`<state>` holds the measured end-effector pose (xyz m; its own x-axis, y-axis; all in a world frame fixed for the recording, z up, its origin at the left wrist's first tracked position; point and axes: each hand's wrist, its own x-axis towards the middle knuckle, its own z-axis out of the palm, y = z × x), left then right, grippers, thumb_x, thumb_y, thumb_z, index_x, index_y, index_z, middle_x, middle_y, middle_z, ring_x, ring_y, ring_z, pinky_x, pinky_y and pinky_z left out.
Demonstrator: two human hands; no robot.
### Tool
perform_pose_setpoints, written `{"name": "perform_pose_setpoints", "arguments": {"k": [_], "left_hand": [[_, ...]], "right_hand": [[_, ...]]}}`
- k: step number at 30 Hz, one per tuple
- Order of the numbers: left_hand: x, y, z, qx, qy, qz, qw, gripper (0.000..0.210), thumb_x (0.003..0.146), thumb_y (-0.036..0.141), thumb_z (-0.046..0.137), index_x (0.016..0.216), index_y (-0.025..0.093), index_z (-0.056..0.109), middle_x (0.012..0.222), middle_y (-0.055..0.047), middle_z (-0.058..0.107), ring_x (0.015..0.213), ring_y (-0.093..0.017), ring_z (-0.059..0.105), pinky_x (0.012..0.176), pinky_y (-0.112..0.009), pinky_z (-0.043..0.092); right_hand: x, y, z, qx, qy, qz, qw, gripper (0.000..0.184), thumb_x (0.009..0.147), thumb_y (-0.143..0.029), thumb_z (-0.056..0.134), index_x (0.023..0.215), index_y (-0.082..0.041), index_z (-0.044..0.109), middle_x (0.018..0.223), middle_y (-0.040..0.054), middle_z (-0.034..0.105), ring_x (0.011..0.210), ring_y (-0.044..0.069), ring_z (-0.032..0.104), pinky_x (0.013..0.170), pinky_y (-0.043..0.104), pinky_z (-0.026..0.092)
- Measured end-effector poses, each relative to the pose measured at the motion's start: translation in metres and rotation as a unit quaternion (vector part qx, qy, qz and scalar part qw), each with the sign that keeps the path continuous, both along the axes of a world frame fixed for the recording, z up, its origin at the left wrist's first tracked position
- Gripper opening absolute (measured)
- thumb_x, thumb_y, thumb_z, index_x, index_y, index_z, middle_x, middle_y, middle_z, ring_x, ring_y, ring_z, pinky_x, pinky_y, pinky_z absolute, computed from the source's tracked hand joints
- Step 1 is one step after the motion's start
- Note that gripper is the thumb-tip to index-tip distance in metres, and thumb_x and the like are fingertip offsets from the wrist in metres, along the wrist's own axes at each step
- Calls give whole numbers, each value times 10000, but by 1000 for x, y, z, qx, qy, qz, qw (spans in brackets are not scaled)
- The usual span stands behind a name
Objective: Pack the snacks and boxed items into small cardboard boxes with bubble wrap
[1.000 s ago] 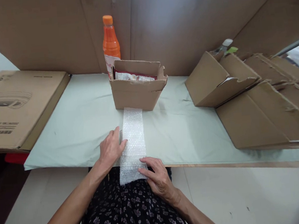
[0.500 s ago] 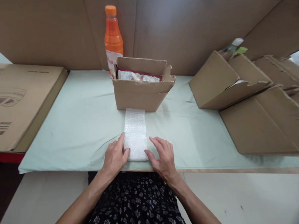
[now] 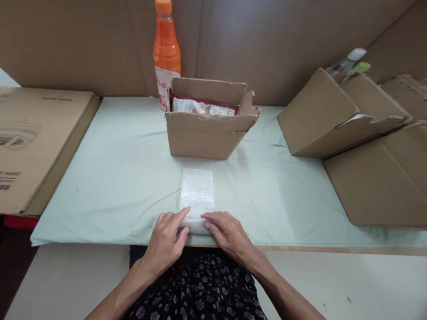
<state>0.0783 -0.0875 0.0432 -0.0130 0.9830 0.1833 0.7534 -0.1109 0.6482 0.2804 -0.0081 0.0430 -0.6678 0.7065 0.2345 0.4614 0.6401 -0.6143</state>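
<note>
A strip of bubble wrap (image 3: 198, 186) lies on the pale green cloth close to the table's front edge. Its near end is doubled into a thicker fold. My left hand (image 3: 168, 236) grips that fold at its left corner, thumb on the near side and index finger on top. At the right corner my right hand (image 3: 229, 233) pinches the fold in the same way. Whether anything is inside the fold cannot be seen. Just beyond the strip stands an open cardboard box (image 3: 206, 138) with white printed packets (image 3: 203, 107) in it.
Behind the box an orange bottle (image 3: 166, 49) stands against a cardboard wall (image 3: 87, 41). A large flat carton (image 3: 28, 141) is on the left. Several cardboard bins (image 3: 383, 180) line the right, a clear bottle (image 3: 350, 61) showing above one. The cloth (image 3: 123, 148) has wrinkles.
The bubble wrap's near end has been folded over, so the strip is shorter and its far end has drawn away from the box. Both hands have closed on the fold. The view shifted slightly.
</note>
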Motion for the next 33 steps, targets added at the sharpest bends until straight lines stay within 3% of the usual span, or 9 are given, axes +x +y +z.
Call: {"name": "perform_pose_setpoints", "arguments": {"k": [5,9,12,18,23,26,29,31,33], "left_hand": [[3,19,-8,12,60,63,996,395,936,216,528,1329,170,530,1056,-106,664,989,-265,594,886,-446,490],[-4,7,-5,78,50,-17,996,446,906,196,575,1347,198,507,1273,-126,599,1193,-287,522,1034,-486,418],[-8,-4,-2,68,10,-44,997,465,903,137,532,1360,213,494,1192,-104,637,1142,-265,542,1021,-479,424],[-5,23,-3,-18,8,50,999,417,918,228,546,1331,175,526,1013,-89,674,964,-259,580,889,-449,480],[-1,30,-7,-4,-66,135,989,382,908,293,565,1276,187,564,1136,-113,654,1078,-272,587,975,-474,463],[6,14,-6,-50,-305,201,930,533,894,360,589,1379,180,459,1301,-143,600,1164,-253,593,1016,-445,467],[17,4,-2,-130,-540,213,804,732,820,397,680,1445,170,374,1346,-150,598,1196,-250,603,1033,-399,465],[24,3,2,-149,-631,208,733,841,743,412,755,1450,167,371,1292,-132,643,1156,-240,622,1018,-370,471],[26,4,6,-145,-671,209,697,913,699,420,796,1461,173,359,1264,-118,663,1121,-224,630,1000,-346,477]], "right_hand": [[0,-2,1,83,-22,-5,996,286,932,-220,594,1216,-214,630,1174,122,663,1052,281,597,863,446,466],[-4,2,-4,71,-42,38,996,288,927,-150,579,1206,-209,621,1134,103,699,1019,275,608,848,440,453],[-5,3,-3,1,-12,50,999,252,965,-171,554,1204,-226,614,1012,54,736,896,222,638,818,394,472],[-2,-1,2,73,-19,-26,997,314,953,-270,584,1262,-214,589,1174,126,662,1020,278,607,831,436,486],[-14,13,-8,102,-64,22,992,329,917,-191,594,1245,-214,614,1197,130,678,1042,302,620,825,455,495],[-21,19,-13,62,-4,-34,997,305,958,-216,540,1251,-226,625,1118,113,724,956,270,668,801,431,522],[-21,10,-11,-48,57,-51,996,295,978,-306,538,1252,-250,632,1121,80,735,966,238,689,831,386,554],[-18,3,-8,-96,76,-45,991,263,972,-347,553,1190,-249,662,1089,68,736,970,226,686,843,361,560],[-14,2,-5,-101,91,-56,989,266,942,-392,596,1142,-238,682,1109,83,715,1014,242,667,886,381,548]]}}
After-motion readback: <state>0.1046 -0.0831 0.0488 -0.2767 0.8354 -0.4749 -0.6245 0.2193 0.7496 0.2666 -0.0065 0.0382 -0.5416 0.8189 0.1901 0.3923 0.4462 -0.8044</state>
